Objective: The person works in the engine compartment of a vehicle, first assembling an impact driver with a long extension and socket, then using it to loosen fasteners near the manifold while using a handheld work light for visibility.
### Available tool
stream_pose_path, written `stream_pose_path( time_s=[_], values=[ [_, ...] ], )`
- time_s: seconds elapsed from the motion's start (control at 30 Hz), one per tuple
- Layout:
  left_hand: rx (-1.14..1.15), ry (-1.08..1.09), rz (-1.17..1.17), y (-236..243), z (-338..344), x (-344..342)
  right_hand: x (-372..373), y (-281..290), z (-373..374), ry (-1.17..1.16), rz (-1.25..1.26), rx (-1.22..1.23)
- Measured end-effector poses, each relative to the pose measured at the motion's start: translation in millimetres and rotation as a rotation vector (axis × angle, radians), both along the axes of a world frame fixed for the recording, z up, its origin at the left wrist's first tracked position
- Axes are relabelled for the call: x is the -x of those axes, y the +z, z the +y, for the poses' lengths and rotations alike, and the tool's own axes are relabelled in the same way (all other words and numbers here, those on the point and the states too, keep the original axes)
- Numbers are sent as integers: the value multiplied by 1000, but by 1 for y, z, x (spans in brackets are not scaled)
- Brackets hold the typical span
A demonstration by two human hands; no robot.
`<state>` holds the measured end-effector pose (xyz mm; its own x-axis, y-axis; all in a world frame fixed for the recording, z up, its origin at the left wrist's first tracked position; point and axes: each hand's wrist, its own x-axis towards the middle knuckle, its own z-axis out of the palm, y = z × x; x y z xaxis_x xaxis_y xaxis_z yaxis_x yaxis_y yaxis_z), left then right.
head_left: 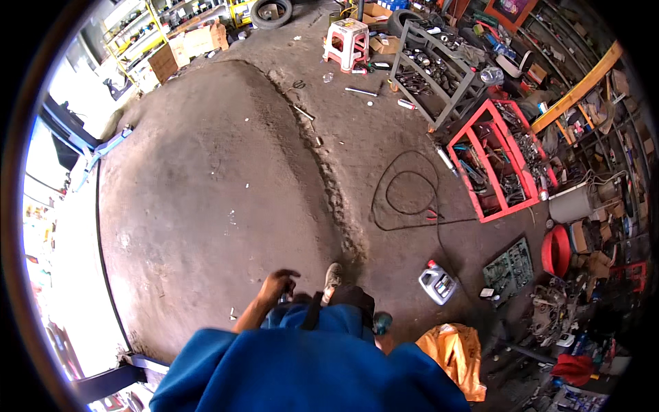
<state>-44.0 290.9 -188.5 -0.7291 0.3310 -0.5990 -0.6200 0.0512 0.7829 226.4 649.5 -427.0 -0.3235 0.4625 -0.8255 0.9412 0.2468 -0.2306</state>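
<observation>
My left hand (pixel 278 285) is low in the middle of the head view, held out before my legs with bent fingers; a small dark object shows beneath it, too hidden to name. My right hand (pixel 383 340) peeks past my blue clothing on the right, at a round teal object (pixel 382 321) that it seems to hold, with its fingers mostly hidden. My shoe (pixel 333 275) stands beside a cracked groove in the concrete floor (pixel 199 165). A grey jug with a red cap (pixel 436 281) lies to my right, near an orange bag (pixel 449 350).
A looped cable (pixel 405 206) lies on the floor at right. Beyond are a red tool cart (pixel 501 209), grey metal cart (pixel 439 82), stool (pixel 347 41) and tire (pixel 271 15). Parts and a green case (pixel 508 268) crowd the right; blue lift arms (pixel 103 147) stand left.
</observation>
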Motion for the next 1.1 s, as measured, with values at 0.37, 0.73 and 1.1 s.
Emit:
stream_pose_path(
  time_s=[0.37, 0.73, 1.1],
  values=[
    [108, -359, -73, 1, 220, 301, 433, 109, 84, 140, 684, -221],
    [501, -527, -108, -59, 308, 701, 909, 100, 127, 826, 588, 129],
    [469, 309, -216, -97, 361, 1030, 1319, 84, 163, 1317, 731, 111]
  ],
)
